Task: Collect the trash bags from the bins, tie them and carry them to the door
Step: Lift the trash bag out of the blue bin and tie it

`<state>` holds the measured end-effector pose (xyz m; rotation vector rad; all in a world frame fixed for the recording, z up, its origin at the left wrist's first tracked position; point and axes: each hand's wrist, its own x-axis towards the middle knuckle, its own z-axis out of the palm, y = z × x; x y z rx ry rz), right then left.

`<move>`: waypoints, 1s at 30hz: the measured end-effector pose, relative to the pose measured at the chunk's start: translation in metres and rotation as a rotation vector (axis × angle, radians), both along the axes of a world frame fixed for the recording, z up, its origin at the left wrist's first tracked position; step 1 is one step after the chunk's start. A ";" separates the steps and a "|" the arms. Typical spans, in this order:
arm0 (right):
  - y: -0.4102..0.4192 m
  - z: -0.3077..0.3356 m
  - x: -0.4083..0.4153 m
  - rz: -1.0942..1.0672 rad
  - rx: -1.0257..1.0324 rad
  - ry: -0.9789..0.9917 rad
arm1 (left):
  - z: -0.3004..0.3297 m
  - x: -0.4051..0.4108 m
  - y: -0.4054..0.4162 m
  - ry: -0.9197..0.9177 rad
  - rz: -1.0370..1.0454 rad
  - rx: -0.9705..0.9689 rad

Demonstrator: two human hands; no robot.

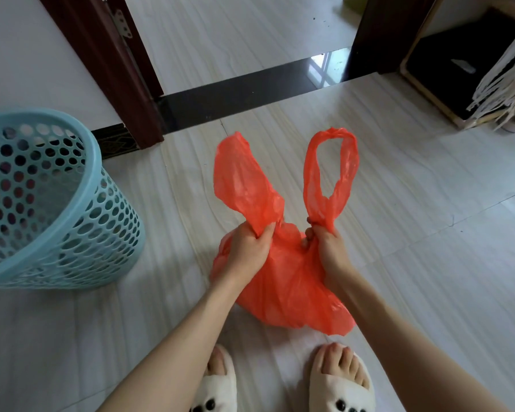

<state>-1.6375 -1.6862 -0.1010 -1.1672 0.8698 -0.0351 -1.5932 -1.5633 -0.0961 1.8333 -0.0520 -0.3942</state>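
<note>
Left hand (246, 248) and right hand (327, 248) each fisted round one handle loop of orange trash bag (286, 292), on floor (428, 233) mid-room, just before slippers (339, 388).
Thin, soft, slippery film, looks light; grip low at handle roots to knot. Blue bin (42, 203) sits near floor's left edge, apart.

Orange trash bag (283, 281) on floor, handles upright.

Both hands, left hand (246, 251) and right hand (329, 248), grip the red bag (286, 286) handles.
</note>
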 end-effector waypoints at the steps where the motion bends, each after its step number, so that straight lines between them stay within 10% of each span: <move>1: 0.002 -0.002 0.000 -0.012 -0.014 -0.005 | 0.001 -0.001 -0.004 0.037 0.046 -0.105; 6: 0.005 -0.009 -0.005 -0.020 -0.044 0.064 | 0.003 0.008 -0.011 0.299 0.300 -0.405; 13: -0.002 -0.009 -0.007 -0.281 0.396 -0.157 | -0.008 0.020 0.002 0.553 0.038 -0.335; 19: 0.007 -0.004 -0.013 -0.179 0.541 -0.135 | -0.014 0.005 -0.009 0.094 -0.066 0.271; 23: 0.000 -0.005 -0.017 -0.150 0.577 -0.169 | -0.017 0.014 -0.010 0.319 0.321 -0.164; 30: -0.002 -0.009 -0.017 0.037 0.543 -0.123 | -0.007 0.009 -0.005 0.276 0.203 -0.079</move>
